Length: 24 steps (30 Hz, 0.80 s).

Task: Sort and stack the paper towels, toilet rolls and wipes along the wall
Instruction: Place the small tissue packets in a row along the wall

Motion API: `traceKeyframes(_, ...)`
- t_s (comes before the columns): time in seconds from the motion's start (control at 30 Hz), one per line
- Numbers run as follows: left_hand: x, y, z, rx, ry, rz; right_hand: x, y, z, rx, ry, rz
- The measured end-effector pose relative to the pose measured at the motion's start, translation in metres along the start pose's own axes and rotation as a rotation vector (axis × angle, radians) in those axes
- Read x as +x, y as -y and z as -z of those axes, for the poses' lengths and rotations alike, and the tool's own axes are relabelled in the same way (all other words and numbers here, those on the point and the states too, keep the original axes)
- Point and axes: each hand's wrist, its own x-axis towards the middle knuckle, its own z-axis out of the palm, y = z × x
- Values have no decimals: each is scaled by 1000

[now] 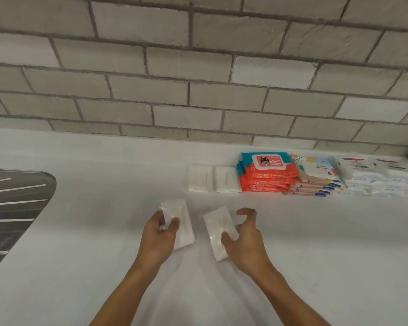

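Left hand [159, 234] pinching a white pack [178, 220], right hand [243, 238] clawed over second pack [217, 229], apparently gripping it, wipes stack [266, 177] near wall [198, 78].

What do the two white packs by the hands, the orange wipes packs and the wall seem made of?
Left white pack and right white pack: probably folded paper tissue in clear film, judging by the sheen. Orange wipes packs: printed soft plastic film, slightly glossy. Wall: grey masonry blocks, matte and rough, with mortar joints.
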Motion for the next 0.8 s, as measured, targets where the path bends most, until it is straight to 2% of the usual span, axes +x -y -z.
traceKeyframes(0.2,46,-34,-15,135,-56,-129,52,21,14,-97,-119,101)
traceKeyframes(0.33,83,-56,-31,179,-64,-193,97,22,12,-158,-278,186)
traceKeyframes(0.4,100,-60,-39,214,-81,-195,116,25,12,-210,-305,176)
traceKeyframes(0.67,151,-52,-70,291,-90,-66,161,37,8,-522,-259,30)
traceKeyframes(0.8,168,-44,-79,354,-87,-35,171,29,2,-525,-174,40)
